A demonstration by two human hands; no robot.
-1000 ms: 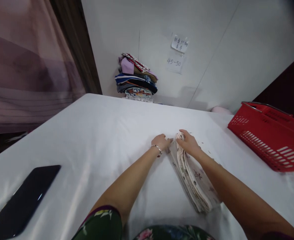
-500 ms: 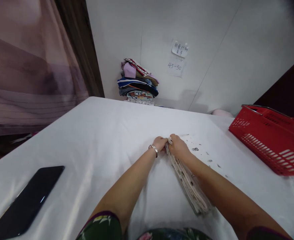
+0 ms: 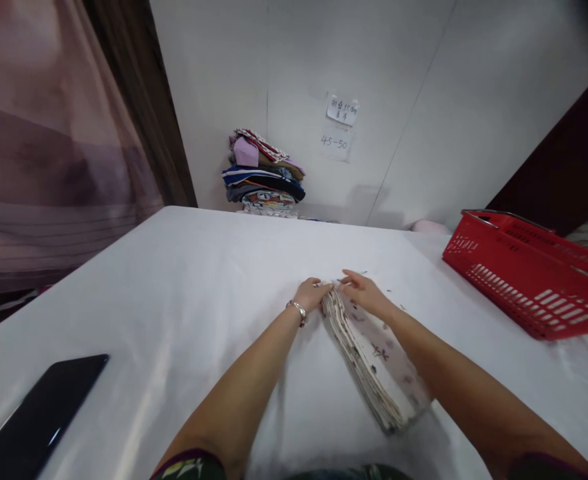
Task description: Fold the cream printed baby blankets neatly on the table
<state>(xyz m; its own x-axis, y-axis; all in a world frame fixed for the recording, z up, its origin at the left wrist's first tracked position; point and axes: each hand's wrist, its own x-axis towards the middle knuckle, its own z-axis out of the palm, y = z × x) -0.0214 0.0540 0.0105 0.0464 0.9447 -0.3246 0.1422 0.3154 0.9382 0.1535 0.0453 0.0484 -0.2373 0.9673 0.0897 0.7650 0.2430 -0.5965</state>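
A folded stack of pale cloth with small dark floral prints [image 3: 371, 360] lies on the white table [image 3: 199, 293] in front of me. My left hand [image 3: 313, 293], with a silver bracelet at the wrist, pinches the far corner of the stack. My right hand [image 3: 365, 292] rests on top of the same far end, fingers closed on the cloth's edge. Both hands meet at that corner.
A red plastic basket [image 3: 529, 283] stands at the right of the table. A black phone [image 3: 39, 417] lies at the near left. A pile of folded coloured clothes [image 3: 264, 173] sits against the back wall below two paper notes [image 3: 341, 123]. A pinkish curtain hangs at left.
Both hands stayed at the far corner of the folded cloth, closing together on it. The stack's top layer now lies flatter. The view shifted slightly.
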